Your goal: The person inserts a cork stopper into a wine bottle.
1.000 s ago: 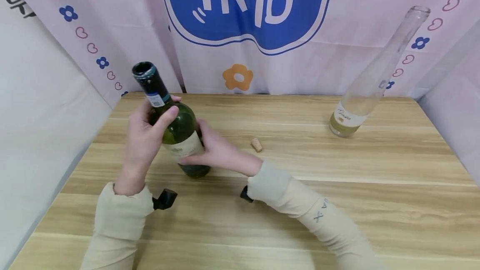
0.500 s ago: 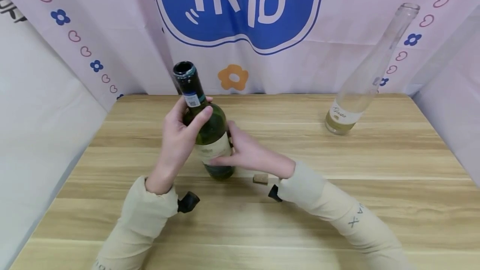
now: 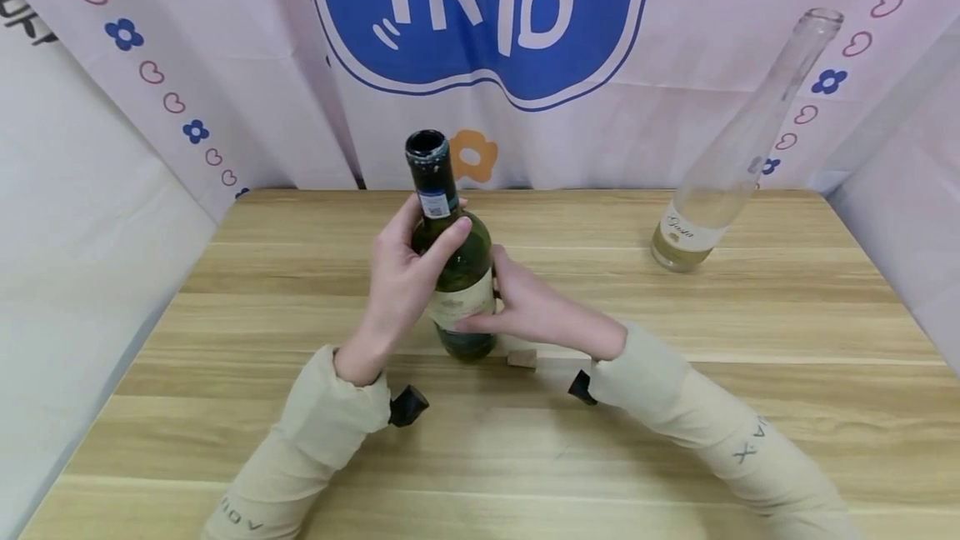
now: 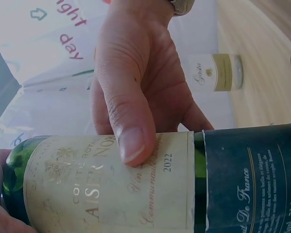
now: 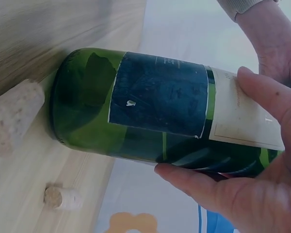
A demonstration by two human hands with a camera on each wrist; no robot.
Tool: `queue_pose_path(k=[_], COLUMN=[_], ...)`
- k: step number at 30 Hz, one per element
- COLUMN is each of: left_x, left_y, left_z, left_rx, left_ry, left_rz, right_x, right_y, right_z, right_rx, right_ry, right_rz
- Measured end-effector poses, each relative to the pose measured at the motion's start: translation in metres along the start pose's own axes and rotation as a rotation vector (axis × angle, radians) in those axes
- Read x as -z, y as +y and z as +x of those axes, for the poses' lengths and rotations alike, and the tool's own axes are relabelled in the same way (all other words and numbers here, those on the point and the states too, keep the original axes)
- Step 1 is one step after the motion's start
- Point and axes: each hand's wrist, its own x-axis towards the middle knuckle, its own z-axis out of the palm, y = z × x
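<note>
Head view: the green wine bottle (image 3: 457,273) stood upright near the table's (image 3: 675,423) middle, mouth open, left hand (image 3: 405,282) curled round its shoulder, right hand (image 3: 525,307) wrapping its label; a cork (image 3: 521,357) lay just beside its base. Left wrist view: the right thumb (image 4: 128,131) pressed on the label. Right wrist view: two corks (image 5: 14,116) (image 5: 63,198) lay unseated, so corking appeared still undone.
</note>
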Motion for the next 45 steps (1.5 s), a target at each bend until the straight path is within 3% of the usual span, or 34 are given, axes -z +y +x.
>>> queue_pose_path(k=[10, 14, 17, 23, 28, 38, 45], left_x=[-0.006, -0.007, -0.007, -0.007, -0.007, -0.007, -0.007], left_y=[-0.001, -0.001, -0.001, -0.002, -0.002, -0.003, -0.002], left_z=[-0.002, -0.002, -0.003, -0.004, -0.005, -0.005, -0.005], left_rx=[-0.040, -0.026, -0.005, 0.027, 0.026, 0.031, 0.033], left_ry=[-0.017, -0.028, -0.038, -0.036, -0.036, -0.040, -0.039], left_rz=[0.065, 0.057, 0.044, 0.036, 0.047, 0.055, 0.048], right_x=[0.002, 0.004, 0.003, -0.005, -0.013, -0.017, -0.006], right_y=[0.006, 0.008, 0.011, 0.021, 0.029, 0.040, 0.043], right_z=[-0.007, -0.013, -0.019, -0.028, -0.030, -0.036, -0.034], right_rx=[0.024, -0.004, -0.059, -0.255, -0.340, -0.252, -0.221], right_ry=[-0.013, -0.050, -0.099, -0.198, -0.261, -0.267, -0.221], right_rz=[-0.009, -0.087, -0.187, -0.361, -0.433, -0.446, -0.479])
